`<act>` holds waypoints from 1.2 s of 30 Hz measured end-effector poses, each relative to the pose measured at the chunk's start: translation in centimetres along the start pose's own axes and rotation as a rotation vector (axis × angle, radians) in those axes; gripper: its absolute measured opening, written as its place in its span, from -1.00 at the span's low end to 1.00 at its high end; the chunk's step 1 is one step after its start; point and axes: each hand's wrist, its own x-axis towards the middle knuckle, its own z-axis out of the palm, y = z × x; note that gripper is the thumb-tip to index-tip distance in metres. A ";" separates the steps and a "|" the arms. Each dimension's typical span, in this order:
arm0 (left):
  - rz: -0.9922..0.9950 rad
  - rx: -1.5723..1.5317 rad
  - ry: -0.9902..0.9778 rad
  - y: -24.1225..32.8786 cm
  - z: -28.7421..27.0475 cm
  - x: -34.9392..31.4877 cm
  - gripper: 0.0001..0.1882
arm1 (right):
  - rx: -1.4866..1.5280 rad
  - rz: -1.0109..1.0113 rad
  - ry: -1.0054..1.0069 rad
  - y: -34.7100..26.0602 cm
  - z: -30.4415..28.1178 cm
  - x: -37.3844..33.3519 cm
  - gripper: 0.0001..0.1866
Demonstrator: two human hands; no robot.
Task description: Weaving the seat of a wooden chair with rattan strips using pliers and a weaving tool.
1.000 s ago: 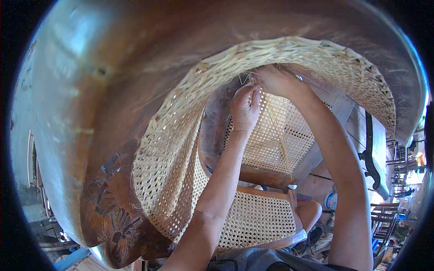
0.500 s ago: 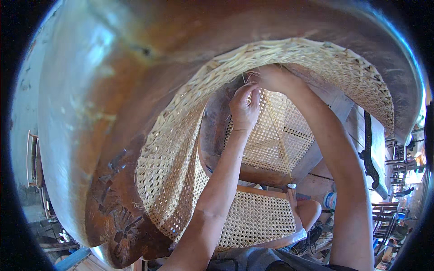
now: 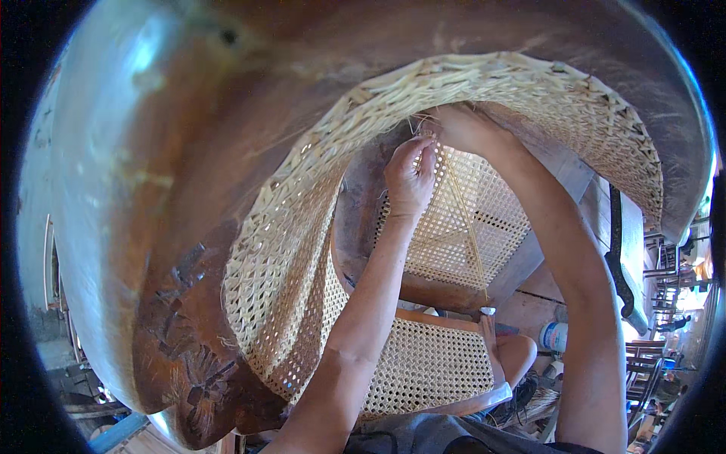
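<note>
A curved brown wooden chair frame with carved ornament [image 3: 204, 371] arches close around the upper and left view, its woven cane back [image 3: 283, 303] bending round inside it. Below lies a cane seat panel [image 3: 461, 204] with loose strands crossing it. My left hand [image 3: 411, 178] is raised under the upper cane edge, thumb and fingers pinched together on a thin cane strand. Right against it is my right hand [image 3: 465, 129], bent in from the right beneath the weave; its fingers are mostly hidden. Several fine strand ends [image 3: 418, 121] stick out by the fingertips.
A smaller cane panel in a wooden frame [image 3: 431, 363] lies over my lap. On the floor to the right stands a white and blue tub [image 3: 554, 336], with loose cane strips [image 3: 537, 408] nearby. Farther right are a dark curved metal leg [image 3: 620, 280] and wooden chairs [image 3: 644, 367].
The chair frame has shifted slightly up and to the left in view. Both hands stay together at the same spot under the cane edge, with only small finger movement.
</note>
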 end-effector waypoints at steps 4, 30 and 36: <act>0.025 0.011 0.034 -0.3 -0.2 0.1 -0.84 | 0.129 0.231 0.049 -1.9 -0.7 -0.8 -0.81; -0.380 -0.484 0.071 -1.3 -1.0 -0.4 -0.92 | -0.380 0.268 -0.044 -6.2 -0.5 -0.2 -0.83; -0.322 -0.244 0.003 -1.7 -1.3 2.6 -0.86 | -0.208 0.275 -0.051 -3.7 -1.0 -0.5 -0.82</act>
